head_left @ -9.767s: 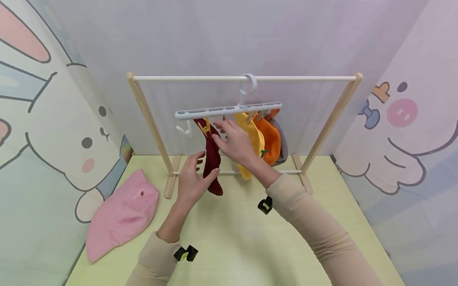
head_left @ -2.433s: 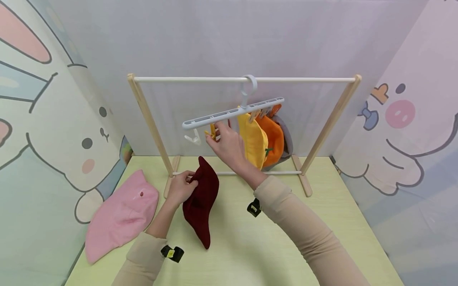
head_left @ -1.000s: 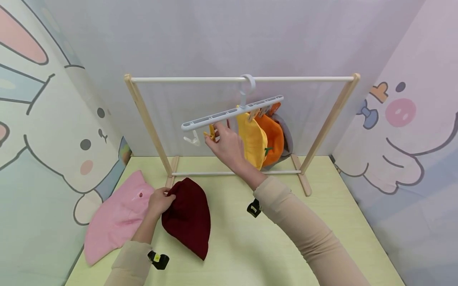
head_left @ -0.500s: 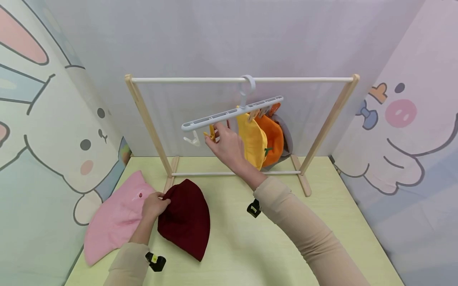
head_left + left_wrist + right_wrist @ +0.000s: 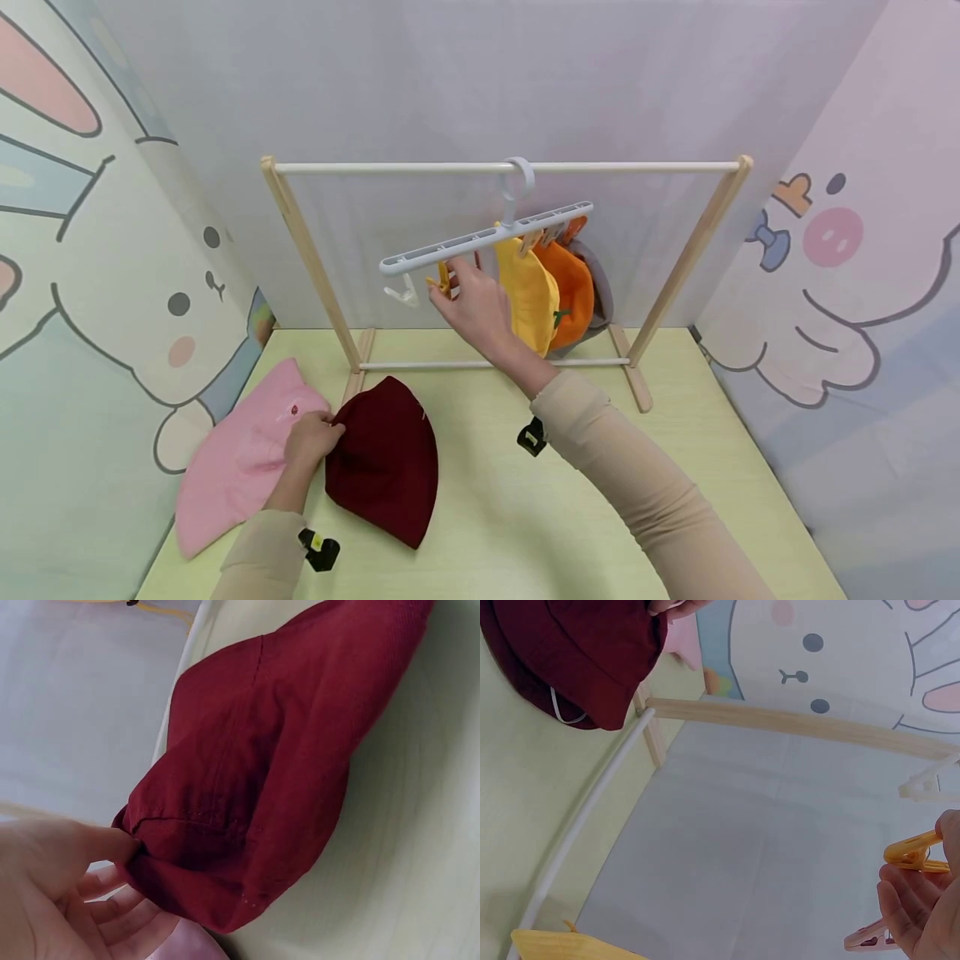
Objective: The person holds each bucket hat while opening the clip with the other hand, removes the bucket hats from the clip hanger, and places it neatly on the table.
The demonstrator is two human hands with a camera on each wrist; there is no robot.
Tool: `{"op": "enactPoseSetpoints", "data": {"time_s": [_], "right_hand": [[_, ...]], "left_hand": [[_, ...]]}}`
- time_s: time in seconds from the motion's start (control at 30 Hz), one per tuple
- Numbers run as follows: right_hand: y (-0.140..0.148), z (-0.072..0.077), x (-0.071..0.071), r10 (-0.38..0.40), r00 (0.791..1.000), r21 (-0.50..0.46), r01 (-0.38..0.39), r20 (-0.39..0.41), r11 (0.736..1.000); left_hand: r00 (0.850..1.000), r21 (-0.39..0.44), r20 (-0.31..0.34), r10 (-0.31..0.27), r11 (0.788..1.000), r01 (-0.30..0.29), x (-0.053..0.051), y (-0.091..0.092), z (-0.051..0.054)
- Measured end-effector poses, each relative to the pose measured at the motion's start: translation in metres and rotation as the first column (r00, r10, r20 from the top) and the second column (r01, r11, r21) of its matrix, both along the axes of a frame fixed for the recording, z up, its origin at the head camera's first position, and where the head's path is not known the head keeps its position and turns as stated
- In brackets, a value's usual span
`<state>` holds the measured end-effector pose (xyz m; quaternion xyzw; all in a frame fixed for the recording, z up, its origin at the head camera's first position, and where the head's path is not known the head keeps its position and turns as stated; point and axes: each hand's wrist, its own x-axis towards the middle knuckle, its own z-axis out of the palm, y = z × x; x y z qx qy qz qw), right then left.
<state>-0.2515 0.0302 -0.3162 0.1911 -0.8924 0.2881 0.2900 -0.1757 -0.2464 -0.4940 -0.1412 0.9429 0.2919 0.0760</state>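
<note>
- A dark red hat (image 5: 382,471) is held by the left hand (image 5: 309,439) in front of the rack (image 5: 375,168), near the foot of the rack's left post.
- The edge of this hat is pinched between the thumb and fingers of the left hand; whether its lower part is touching the worktop (image 5: 495,517) cannot be told.
- A yellow clip (image 5: 911,853) is pinched by the thumb and fingers of the right hand (image 5: 478,302), which is raised below the rack's top rod, left of the rod's middle.
- A pale hanger (image 5: 487,239) is hooked by its ring over the rack's top rod and slanted, its left end turned away from the rack toward the person.
- A white clip (image 5: 403,292) is hung at the end of the hanger nearest the rack's left post.
- A pale pink clip (image 5: 871,935) is seen just beside the right hand, on the side toward the rack's right post.
- A yellow hat (image 5: 531,300), an orange hat (image 5: 573,296) and a grey hat (image 5: 602,287) are hung, overlapping, right of the rack's middle, the grey one nearest its right post.
- A pink hat (image 5: 240,475), marked with a small red motif, is laid on the worktop left of the rack.
</note>
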Motion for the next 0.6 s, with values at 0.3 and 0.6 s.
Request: {"op": "enactPoseSetpoints", "data": {"time_s": [0.3,0.6], "right_hand": [[-0.0006,0.0009,0.0011,-0.006,1.000,-0.002,0.006,0.000,1.000],[-0.0010,0.0015,0.0005,-0.002,1.000,0.001,0.002,0.004,1.000]], "left_hand": [[0.999,-0.006,0.012,0.030,1.000,-0.030,0.0005,-0.0070,-0.0027],[0.999,-0.013,0.020,0.048,0.999,-0.048,0.0024,-0.0083,-0.0038]]}}
